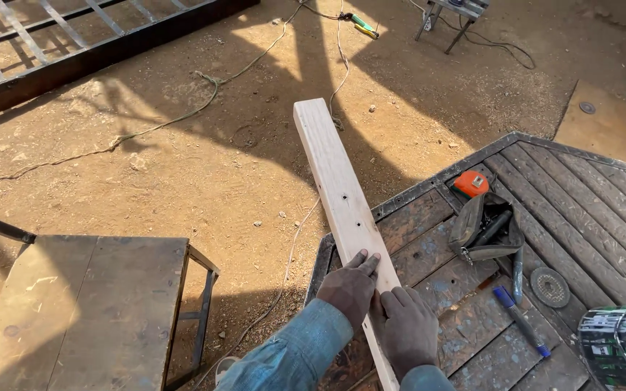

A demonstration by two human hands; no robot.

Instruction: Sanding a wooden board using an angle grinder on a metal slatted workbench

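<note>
A long pale wooden beam (335, 181) lies across the dark plank worktable (588, 203), its far end sticking out over the dirt ground. My left hand (349, 288) presses on the beam's left side, fingers spread flat over its top face. Beside it my right hand (409, 327) grips the beam nearer to me, fingers curled over the wood. Both sleeves are blue denim. The beam's near end is hidden under my hands and arms.
On the worktable lie an orange tape measure (471, 184), a grey tool pouch (483, 230), a blue marker (519, 318), a grinding disc (549, 287) and a shiny striped object (621, 346). A metal bench (88, 304) stands at left. Cables cross the ground; a black metal frame (88, 43) lies far left.
</note>
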